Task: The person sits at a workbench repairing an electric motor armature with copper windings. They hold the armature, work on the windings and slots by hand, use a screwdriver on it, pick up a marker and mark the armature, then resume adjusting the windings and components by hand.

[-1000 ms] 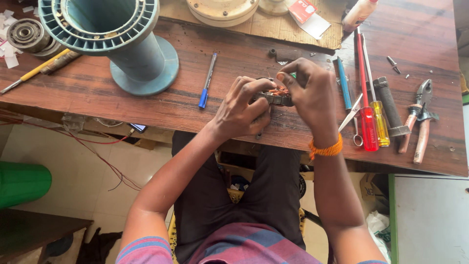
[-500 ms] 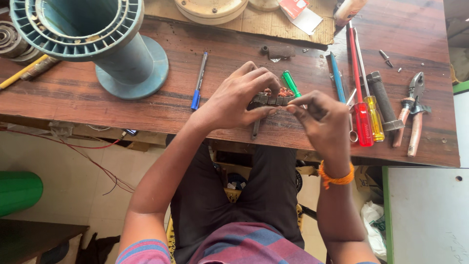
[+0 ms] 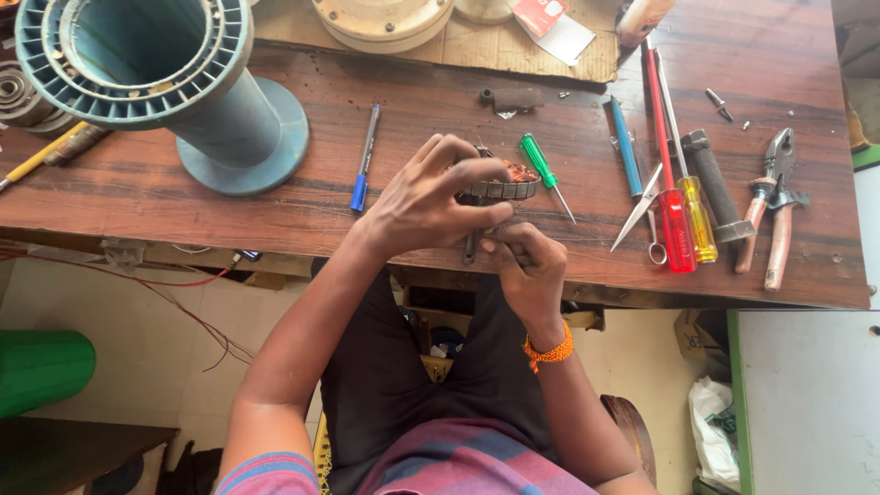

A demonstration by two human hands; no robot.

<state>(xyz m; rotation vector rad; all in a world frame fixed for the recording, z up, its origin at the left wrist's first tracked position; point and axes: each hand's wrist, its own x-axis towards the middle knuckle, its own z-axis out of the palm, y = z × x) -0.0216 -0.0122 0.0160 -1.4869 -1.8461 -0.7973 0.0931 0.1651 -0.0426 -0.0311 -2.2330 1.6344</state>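
Our left hand clamps the small stator ring w/ copper windings; right hand pinches a thin tool. Probably stiff, light; windings fragile, so hold by rim.

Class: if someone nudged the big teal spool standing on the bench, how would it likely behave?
The teal spool stands upright on a wide flange, so it probably resists sliding. It looks top-heavy, so a high push may tip it. Once on its side on the wooden bench, it would likely roll.

Teal spool, green-handled screwdriver, red screwdriver, yellow screwdriver, blue pen, dark streaked brown tabletop, orange wristband.
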